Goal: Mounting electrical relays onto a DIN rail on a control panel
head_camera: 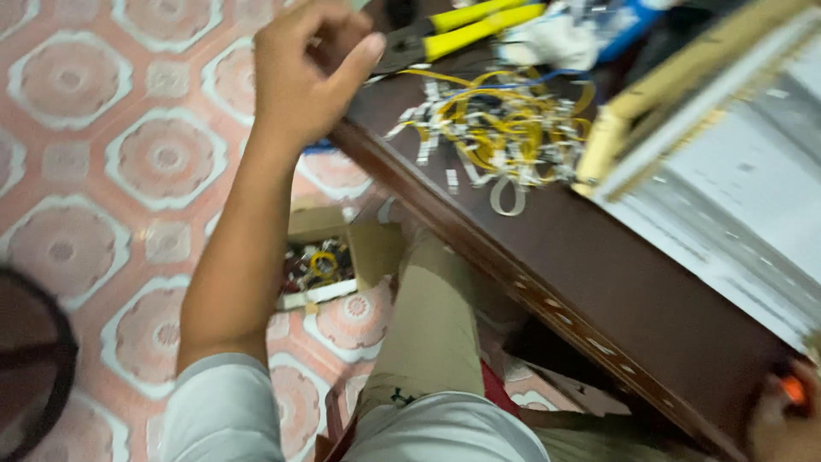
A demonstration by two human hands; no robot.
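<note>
Pliers with yellow handles lie at the far end of the dark table, just beyond our left hand, their long axis running away from the fingers toward the upper right, the dark jaws end nearest the thumb. Our left hand hovers at the table edge, fingers curled loosely inward and thumb out, closed on nothing we can see; whether the thumb touches the pliers we cannot tell. This hand is far the nearer one. Our right hand sits at the table's near corner, well apart, wrapped around something orange, mostly cut off. Beside the pliers on the table lies a wire tangle, and below the table a box stands on the floor.
</note>
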